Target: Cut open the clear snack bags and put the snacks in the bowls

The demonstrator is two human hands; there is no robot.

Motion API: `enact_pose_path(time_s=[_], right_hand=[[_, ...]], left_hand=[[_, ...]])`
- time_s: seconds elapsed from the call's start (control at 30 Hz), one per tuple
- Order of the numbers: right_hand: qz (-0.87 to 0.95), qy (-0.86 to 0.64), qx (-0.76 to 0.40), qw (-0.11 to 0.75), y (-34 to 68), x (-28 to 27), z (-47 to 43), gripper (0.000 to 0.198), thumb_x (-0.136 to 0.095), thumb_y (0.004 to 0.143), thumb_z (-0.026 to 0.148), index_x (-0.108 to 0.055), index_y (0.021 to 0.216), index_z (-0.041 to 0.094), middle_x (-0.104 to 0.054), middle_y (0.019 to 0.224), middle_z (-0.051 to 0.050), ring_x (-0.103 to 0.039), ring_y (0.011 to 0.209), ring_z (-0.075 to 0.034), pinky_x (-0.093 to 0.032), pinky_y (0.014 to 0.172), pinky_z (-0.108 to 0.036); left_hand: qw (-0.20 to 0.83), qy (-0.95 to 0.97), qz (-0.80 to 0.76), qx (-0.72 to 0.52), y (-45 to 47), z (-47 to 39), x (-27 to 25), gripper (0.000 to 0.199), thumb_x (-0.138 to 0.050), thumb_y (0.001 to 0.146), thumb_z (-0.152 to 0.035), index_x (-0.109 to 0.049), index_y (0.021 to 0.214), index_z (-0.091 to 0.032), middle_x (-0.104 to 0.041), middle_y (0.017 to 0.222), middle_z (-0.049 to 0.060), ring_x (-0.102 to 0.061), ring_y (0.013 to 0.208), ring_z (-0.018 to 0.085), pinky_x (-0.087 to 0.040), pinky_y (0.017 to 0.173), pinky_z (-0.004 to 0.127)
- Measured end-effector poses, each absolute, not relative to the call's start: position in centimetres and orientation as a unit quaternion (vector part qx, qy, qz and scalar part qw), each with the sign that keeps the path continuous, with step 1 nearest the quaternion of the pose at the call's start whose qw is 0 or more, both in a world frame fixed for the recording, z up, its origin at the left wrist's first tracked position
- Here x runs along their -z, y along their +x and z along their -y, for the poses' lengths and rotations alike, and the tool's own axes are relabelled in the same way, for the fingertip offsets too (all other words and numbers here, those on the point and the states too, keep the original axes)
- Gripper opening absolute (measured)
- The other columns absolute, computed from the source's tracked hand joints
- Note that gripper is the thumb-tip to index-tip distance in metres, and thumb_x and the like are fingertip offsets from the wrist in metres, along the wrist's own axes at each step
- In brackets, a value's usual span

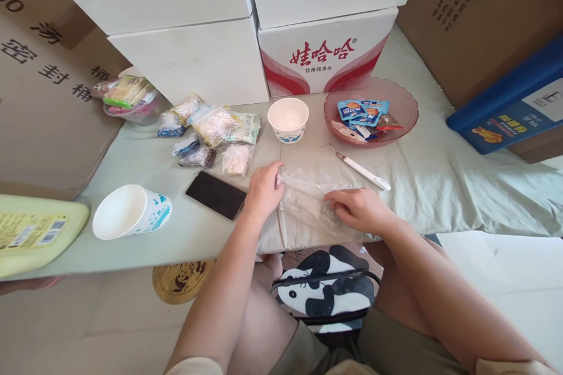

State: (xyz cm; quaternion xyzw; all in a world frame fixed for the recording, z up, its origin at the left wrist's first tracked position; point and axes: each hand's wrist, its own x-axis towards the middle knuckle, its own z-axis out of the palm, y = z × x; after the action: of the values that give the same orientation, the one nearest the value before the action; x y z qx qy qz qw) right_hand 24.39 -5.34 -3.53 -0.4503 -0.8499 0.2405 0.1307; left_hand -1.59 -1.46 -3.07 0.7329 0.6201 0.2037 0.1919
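Observation:
A crumpled clear plastic bag (303, 194) lies flat on the cloth near the front edge. My left hand (264, 190) has its fingers closed on the bag's left end. At the bag's right side, my right hand (358, 208) pinches the film with thumb and forefinger, its other fingers curled under. Just left of my left hand rests a black phone (216, 194). A slim white utility knife (363, 171) lies slanted beyond my right hand. Farther back stands a white paper bowl (288, 121), upright, with blue print low on its side.
Wrapped snacks (217, 129) are heaped at back left. A pink bowl (402, 111) holds blue sachets. A paper cup (121, 214) lies tipped at left, beside a yellow-green bottle (39, 234). White cartons (189, 64) wall off the back; a blue container (510, 105) leans at right.

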Motion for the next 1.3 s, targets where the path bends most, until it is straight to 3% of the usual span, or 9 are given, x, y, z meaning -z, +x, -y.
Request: enact_pose_path(time_s=[0.13, 0.23, 0.33, 0.4, 0.6, 0.73, 0.93, 1.17, 1.3], right_hand=[[0.808, -0.431, -0.352, 0.195, 24.6, 2.7, 5.8, 0.025, -0.050, 0.086, 0.020, -0.069, 0.101, 0.021, -0.067, 0.062, 0.002, -0.057, 0.052, -0.013, -0.047, 0.060, -0.026], [0.764, -0.481, -0.300, 0.309, 24.3, 2.9, 5.6, 0.024, -0.055, 0.090, 0.034, -0.066, 0.107, 0.021, -0.074, 0.093, -0.007, -0.068, 0.079, -0.019, -0.054, 0.073, -0.032], [0.773, -0.463, -0.288, 0.324, 23.7, 3.5, 5.3, 0.060, -0.070, 0.080, 0.046, -0.054, 0.131, 0.020, -0.060, 0.136, -0.017, -0.058, 0.125, -0.032, -0.051, 0.100, -0.046], [0.781, -0.457, -0.318, 0.284, 23.4, 3.8, 5.2, 0.079, -0.075, 0.075, 0.044, -0.044, 0.143, 0.020, -0.057, 0.141, -0.017, -0.054, 0.130, -0.035, -0.048, 0.104, -0.050], [0.723, -0.485, -0.412, 0.268, 23.7, 3.9, 4.7, 0.056, -0.063, 0.082, 0.024, -0.048, 0.136, 0.024, -0.073, 0.093, -0.004, -0.066, 0.074, -0.019, -0.054, 0.074, -0.036], [0.612, -0.482, -0.487, 0.396, 23.8, 4.1, 4.2, 0.046, -0.061, 0.084, 0.028, -0.047, 0.128, 0.025, -0.069, 0.097, -0.004, -0.060, 0.064, -0.014, -0.051, 0.062, -0.031], [0.469, -0.424, -0.584, 0.508, 23.0, 4.1, 3.9, 0.057, -0.069, 0.079, 0.030, -0.039, 0.128, 0.031, -0.063, 0.097, 0.000, -0.060, 0.068, -0.012, -0.053, 0.066, -0.030], [0.370, -0.502, -0.584, 0.520, 23.8, 4.2, 3.4, 0.084, -0.077, 0.068, 0.033, -0.032, 0.139, 0.030, -0.057, 0.081, 0.006, -0.056, 0.066, -0.012, -0.045, 0.059, -0.026], [0.376, -0.498, -0.645, 0.442, 23.8, 3.8, 3.5, 0.061, -0.078, 0.066, 0.038, -0.051, 0.119, 0.023, -0.057, 0.073, 0.005, -0.051, 0.056, -0.011, -0.038, 0.051, -0.026]], left_hand=[[0.301, 0.711, -0.579, -0.259, -1.4, 1.8, 2.4, 0.047, -0.054, 0.075, -0.008, -0.063, 0.119, -0.020, -0.067, 0.096, 0.004, -0.064, 0.093, 0.019, -0.049, 0.092, 0.033], [0.373, 0.707, -0.532, -0.277, -0.8, 2.1, 2.3, 0.038, -0.054, 0.075, -0.010, -0.064, 0.110, -0.019, -0.069, 0.096, 0.002, -0.064, 0.091, 0.017, -0.050, 0.089, 0.029], [0.412, 0.717, -0.486, -0.281, 0.2, 2.5, 2.2, 0.032, -0.053, 0.074, -0.011, -0.065, 0.103, -0.019, -0.070, 0.097, 0.002, -0.065, 0.092, 0.017, -0.051, 0.087, 0.028], [0.414, 0.735, -0.457, -0.282, 0.9, 2.6, 2.1, 0.031, -0.053, 0.074, -0.010, -0.065, 0.101, -0.019, -0.069, 0.095, 0.002, -0.065, 0.089, 0.016, -0.052, 0.086, 0.028], [0.256, 0.732, -0.469, -0.423, 1.2, 2.2, 2.5, 0.044, -0.061, 0.072, -0.011, -0.062, 0.115, -0.021, -0.062, 0.118, 0.009, -0.059, 0.115, 0.022, -0.046, 0.104, 0.039], [0.417, 0.528, -0.530, -0.516, 1.6, 1.5, 3.2, 0.046, -0.072, 0.074, -0.030, -0.058, 0.118, -0.022, -0.060, 0.129, 0.010, -0.055, 0.126, 0.024, -0.045, 0.106, 0.039], [0.790, 0.304, -0.414, -0.333, 4.6, 1.8, 2.4, 0.044, -0.080, 0.069, -0.040, -0.064, 0.102, -0.016, -0.074, 0.107, 0.012, -0.072, 0.093, 0.022, -0.055, 0.084, 0.034], [0.615, 0.451, -0.513, -0.395, 5.1, 1.5, 2.2, 0.033, -0.074, 0.075, -0.038, -0.054, 0.093, -0.020, -0.067, 0.069, -0.004, -0.062, 0.049, 0.010, -0.045, 0.050, 0.022], [0.588, 0.504, -0.519, -0.361, 4.6, 1.6, 2.2, 0.032, -0.066, 0.080, -0.040, -0.052, 0.101, -0.021, -0.064, 0.065, -0.006, -0.056, 0.043, 0.009, -0.040, 0.043, 0.020]])
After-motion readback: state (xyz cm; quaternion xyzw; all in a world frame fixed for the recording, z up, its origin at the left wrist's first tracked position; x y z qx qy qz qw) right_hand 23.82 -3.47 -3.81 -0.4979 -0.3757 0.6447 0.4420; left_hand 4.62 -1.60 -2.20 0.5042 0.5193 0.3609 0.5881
